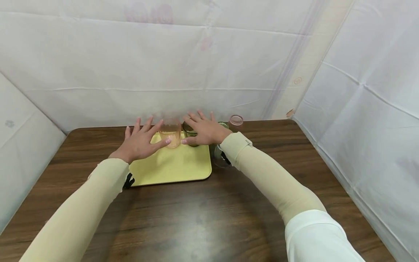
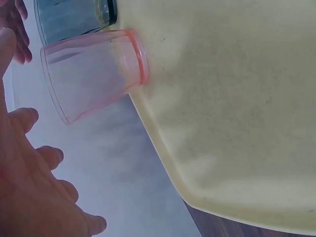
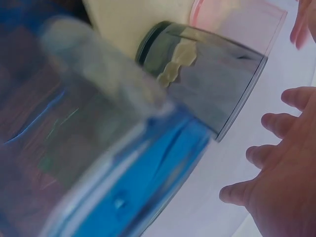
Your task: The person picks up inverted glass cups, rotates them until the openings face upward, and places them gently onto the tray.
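A yellow tray (image 1: 173, 165) lies on a dark wooden table. At its far edge stand a clear orange-pink cup (image 1: 170, 133) and, to its right, a dark green cup (image 1: 191, 137). My left hand (image 1: 139, 142) hovers left of the orange cup with fingers spread; its thumb lies close to the cup's side. My right hand (image 1: 204, 131) is spread over the dark green cup, holding nothing. The left wrist view shows the pink cup (image 2: 94, 74) and dark cup (image 2: 74, 17) on the tray (image 2: 232, 98), apart from my palm (image 2: 29, 187). The right wrist view shows the dark cup (image 3: 207, 81) beside my open fingers (image 3: 269, 168).
A clear bluish glass (image 1: 220, 157) stands on the table just off the tray's right edge, beside my right wrist, blurred in the right wrist view (image 3: 123, 182). A small pink cup (image 1: 236, 122) stands at the back. White sheeting walls the table in behind and on both sides.
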